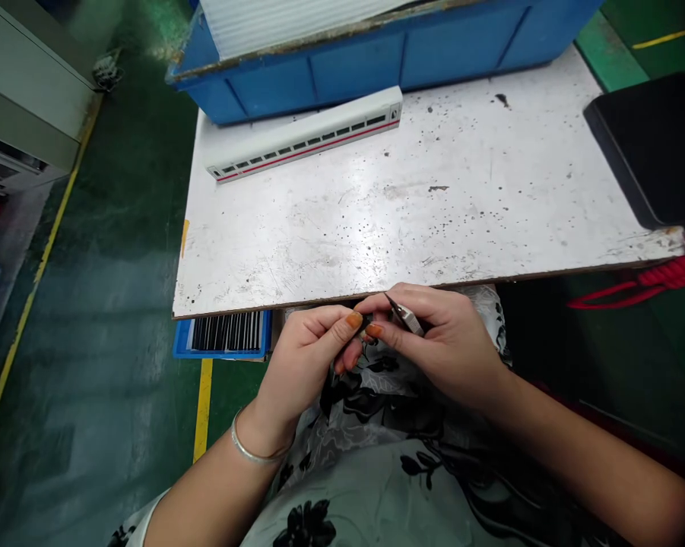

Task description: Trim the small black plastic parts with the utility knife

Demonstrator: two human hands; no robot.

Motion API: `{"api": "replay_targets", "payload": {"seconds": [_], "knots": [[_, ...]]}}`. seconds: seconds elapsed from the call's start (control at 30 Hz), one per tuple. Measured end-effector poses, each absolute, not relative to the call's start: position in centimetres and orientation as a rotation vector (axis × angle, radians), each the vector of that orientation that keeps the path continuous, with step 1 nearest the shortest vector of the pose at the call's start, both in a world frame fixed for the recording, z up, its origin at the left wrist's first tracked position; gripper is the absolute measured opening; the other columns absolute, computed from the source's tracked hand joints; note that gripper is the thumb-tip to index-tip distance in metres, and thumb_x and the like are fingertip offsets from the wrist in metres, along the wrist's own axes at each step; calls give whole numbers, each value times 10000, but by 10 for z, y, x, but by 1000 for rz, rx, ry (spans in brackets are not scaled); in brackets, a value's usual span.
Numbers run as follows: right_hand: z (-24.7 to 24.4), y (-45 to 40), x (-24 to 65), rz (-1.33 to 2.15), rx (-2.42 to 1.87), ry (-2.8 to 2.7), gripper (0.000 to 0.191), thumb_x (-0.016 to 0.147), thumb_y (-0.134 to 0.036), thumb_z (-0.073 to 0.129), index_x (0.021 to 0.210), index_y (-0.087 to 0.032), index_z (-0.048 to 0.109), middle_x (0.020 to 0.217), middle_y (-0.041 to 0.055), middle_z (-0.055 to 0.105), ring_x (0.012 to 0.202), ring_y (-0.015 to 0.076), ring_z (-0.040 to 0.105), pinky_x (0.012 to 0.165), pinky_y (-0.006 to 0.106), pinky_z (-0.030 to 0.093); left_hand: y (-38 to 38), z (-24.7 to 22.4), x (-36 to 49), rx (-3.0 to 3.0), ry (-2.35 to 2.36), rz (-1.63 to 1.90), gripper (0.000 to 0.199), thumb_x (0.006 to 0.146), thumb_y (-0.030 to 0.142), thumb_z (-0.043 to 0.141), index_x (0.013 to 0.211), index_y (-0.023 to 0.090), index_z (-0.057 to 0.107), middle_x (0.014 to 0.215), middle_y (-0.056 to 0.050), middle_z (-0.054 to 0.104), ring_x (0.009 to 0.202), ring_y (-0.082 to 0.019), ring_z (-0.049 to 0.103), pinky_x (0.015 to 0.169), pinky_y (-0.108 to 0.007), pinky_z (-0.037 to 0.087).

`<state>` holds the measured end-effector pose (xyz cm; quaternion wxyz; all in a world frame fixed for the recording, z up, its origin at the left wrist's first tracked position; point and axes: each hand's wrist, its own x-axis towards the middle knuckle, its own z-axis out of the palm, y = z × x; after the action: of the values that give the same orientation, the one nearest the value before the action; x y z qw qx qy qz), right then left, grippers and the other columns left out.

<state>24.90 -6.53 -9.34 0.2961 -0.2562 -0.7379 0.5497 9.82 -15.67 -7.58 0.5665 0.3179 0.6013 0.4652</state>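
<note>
My left hand (313,349) and my right hand (433,334) meet just below the table's front edge. Between the fingertips of both is a small dark piece (365,325), mostly hidden by the fingers. My right hand also holds a pointed metal tool (409,317), its dark tip turned up and left, its other end hidden in the palm. A white model train car shell (313,137) with dark windows and a red stripe lies on the white table (331,235), apart from both hands.
Behind the train shell stands a blue bin (353,72) holding white sheets. A black flat object (655,148) lies at the right, near a red cord (661,273). Below the table's left front edge is a small blue tray (267,334) of dark strips.
</note>
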Motion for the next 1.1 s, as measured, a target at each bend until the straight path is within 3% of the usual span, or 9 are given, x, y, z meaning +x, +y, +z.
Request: {"api": "replay_targets", "payload": {"seconds": [0.3,0.4,0.53,0.7,0.8,0.97,1.1], "knots": [[-97,-66,248,1401,-669,-1940,74,858,-144,673,908,-161,725,801,3,674,742,102,599,681,229,456,-152,-79,86,1104,1470,908,416,997,399,456,660,163,512,632,19,431,622,-103,396,594,-262,309],[-96,-64,247,1443,-704,-1904,49,859,-163,677,879,-169,721,797,-3,674,749,102,598,692,231,453,-152,-82,83,1041,1400,924,346,987,402,476,749,173,579,647,24,415,608,-103,394,561,-248,327],[-93,-59,244,1778,-776,-1732,65,868,-245,678,856,-189,708,754,-24,642,688,93,556,623,227,430,-153,-84,85,1197,1523,948,227,983,334,509,937,203,688,698,21,506,622,-95,426,575,-237,339],[-91,-54,242,2333,-760,-1364,104,835,-274,702,823,-185,649,591,-67,481,487,55,376,445,211,270,-154,-87,87,1403,1589,1034,178,974,258,535,974,228,710,764,5,580,719,-103,512,676,-234,382],[-91,-52,240,2442,-799,-1180,114,858,-277,666,834,-181,609,601,-54,515,471,51,360,448,213,261,-155,-85,85,1247,1491,1077,189,972,298,537,929,233,710,737,7,556,638,-89,457,600,-222,359],[-90,-49,238,2359,-904,-1182,132,897,-321,621,874,-198,578,488,-85,418,453,65,328,455,219,266,-152,-74,85,716,1212,1130,304,968,390,517,846,174,693,598,36,328,519,-66,295,466,-175,267],[-90,-50,238,2286,-903,-1336,186,922,-385,593,883,-204,579,502,-80,429,462,72,332,454,224,274,-150,-66,84,464,1056,1197,307,955,369,537,812,141,685,579,45,303,496,-54,220,422,-131,254]]}}
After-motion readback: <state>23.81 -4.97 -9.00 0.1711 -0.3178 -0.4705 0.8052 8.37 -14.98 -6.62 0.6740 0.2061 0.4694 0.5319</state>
